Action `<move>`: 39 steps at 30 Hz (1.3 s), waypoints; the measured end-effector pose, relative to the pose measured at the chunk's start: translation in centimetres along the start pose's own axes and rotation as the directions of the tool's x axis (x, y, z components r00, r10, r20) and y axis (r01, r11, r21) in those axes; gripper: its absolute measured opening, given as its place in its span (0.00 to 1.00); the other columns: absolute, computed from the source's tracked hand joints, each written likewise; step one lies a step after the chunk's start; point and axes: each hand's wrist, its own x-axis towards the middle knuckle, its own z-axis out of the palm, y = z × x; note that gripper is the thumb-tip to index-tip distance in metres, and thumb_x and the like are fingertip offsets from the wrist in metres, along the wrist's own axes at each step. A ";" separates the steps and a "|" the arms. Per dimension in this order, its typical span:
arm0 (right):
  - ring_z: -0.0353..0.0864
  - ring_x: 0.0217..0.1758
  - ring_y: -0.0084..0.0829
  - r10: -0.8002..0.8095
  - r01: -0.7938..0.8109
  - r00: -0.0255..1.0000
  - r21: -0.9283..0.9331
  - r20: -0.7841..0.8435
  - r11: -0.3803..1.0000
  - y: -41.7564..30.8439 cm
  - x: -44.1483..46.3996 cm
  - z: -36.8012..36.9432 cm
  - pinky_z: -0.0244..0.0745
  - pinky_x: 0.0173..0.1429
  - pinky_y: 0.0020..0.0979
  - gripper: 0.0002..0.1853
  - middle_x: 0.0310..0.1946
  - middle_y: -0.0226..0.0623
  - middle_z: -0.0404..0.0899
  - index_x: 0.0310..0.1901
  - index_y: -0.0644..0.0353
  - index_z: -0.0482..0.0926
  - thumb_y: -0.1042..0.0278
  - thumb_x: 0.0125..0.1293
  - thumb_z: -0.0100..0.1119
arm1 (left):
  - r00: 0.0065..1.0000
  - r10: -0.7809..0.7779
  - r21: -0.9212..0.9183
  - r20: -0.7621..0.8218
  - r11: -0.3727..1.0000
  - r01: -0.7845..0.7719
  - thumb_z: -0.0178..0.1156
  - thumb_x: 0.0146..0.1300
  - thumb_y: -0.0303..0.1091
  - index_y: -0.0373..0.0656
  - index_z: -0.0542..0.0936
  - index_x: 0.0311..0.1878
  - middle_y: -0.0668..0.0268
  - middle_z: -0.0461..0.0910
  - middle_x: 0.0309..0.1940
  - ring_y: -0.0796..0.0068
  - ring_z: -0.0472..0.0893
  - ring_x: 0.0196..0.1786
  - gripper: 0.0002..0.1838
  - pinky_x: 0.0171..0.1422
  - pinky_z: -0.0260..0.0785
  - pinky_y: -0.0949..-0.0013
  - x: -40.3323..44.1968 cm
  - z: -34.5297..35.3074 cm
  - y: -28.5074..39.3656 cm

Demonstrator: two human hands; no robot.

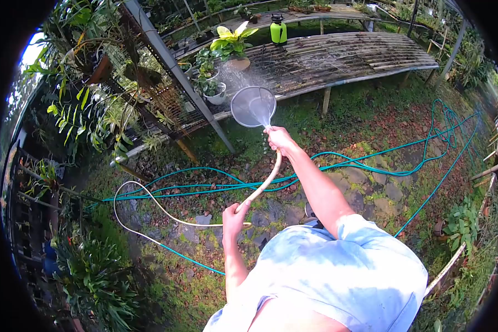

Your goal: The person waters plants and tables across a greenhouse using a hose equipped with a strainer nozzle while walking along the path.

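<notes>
My right hand (279,139) is stretched out front and closed around the end of a cream garden hose (266,181), just below a round mesh spray head (253,107). Water sprays from the head toward the potted plants. Lower down, my left hand (235,218) is wrapped round the same hose. From there the hose loops left over the ground and joins a teal length. Closest to the spray are a plant with yellow-green leaves (232,41) and a white pot (216,94) holding a leafy plant.
A slatted bench (359,58) curves across the back, with a green pump sprayer (279,30) on it. A metal post (177,72) and hanging plants stand at left. Teal hoses (348,164) snake over mossy ground and stepping stones (390,207). Bushy plants (94,271) grow lower left.
</notes>
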 end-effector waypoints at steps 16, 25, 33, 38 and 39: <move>0.64 0.16 0.19 0.026 -0.018 0.998 -0.126 0.063 0.992 -0.7 -0.9 -1.5 0.58 0.16 0.25 0.12 0.19 0.27 0.67 0.47 0.61 0.77 0.63 0.75 0.47 | 0.983 0.001 -0.023 0.186 1.000 0.004 0.65 0.64 0.55 0.41 0.70 0.19 0.76 0.62 0.16 0.84 0.59 0.23 0.29 0.24 0.51 0.69 0.4 1.8 -0.3; 0.63 0.14 0.20 0.008 -0.004 1.000 -0.181 0.023 0.983 -1.6 -0.6 -6.6 0.58 0.16 0.27 0.11 0.16 0.27 0.67 0.43 0.62 0.79 0.64 0.73 0.49 | 0.965 0.023 0.045 0.262 0.998 -0.036 0.65 0.64 0.56 0.42 0.68 0.19 0.75 0.63 0.17 0.83 0.62 0.22 0.30 0.23 0.59 0.69 1.9 6.6 1.7; 0.60 0.16 0.18 0.068 -0.051 0.991 -0.145 0.115 0.988 -1.2 3.8 -12.6 0.54 0.18 0.26 0.15 0.18 0.24 0.64 0.51 0.62 0.78 0.60 0.78 0.46 | 0.979 -0.068 0.091 0.190 0.995 0.051 0.65 0.63 0.58 0.41 0.72 0.20 0.74 0.66 0.16 0.83 0.64 0.22 0.30 0.24 0.57 0.68 3.4 13.0 4.5; 0.61 0.16 0.16 0.057 -0.029 0.984 -0.169 0.168 0.985 -4.4 6.9 -19.7 0.56 0.18 0.24 0.14 0.20 0.24 0.67 0.49 0.62 0.78 0.60 0.76 0.50 | 0.987 -0.109 0.214 0.121 0.973 0.081 0.64 0.62 0.62 0.38 0.77 0.23 0.71 0.68 0.16 0.80 0.65 0.22 0.31 0.26 0.57 0.65 4.7 19.6 8.2; 0.61 0.16 0.16 0.060 -0.027 0.982 -0.178 0.178 0.984 -5.2 7.6 -20.8 0.56 0.18 0.23 0.14 0.20 0.24 0.67 0.50 0.62 0.78 0.60 0.76 0.50 | 0.987 -0.108 0.254 0.119 0.964 0.075 0.63 0.62 0.61 0.38 0.77 0.23 0.72 0.67 0.16 0.81 0.65 0.23 0.31 0.26 0.56 0.65 5.0 20.9 9.4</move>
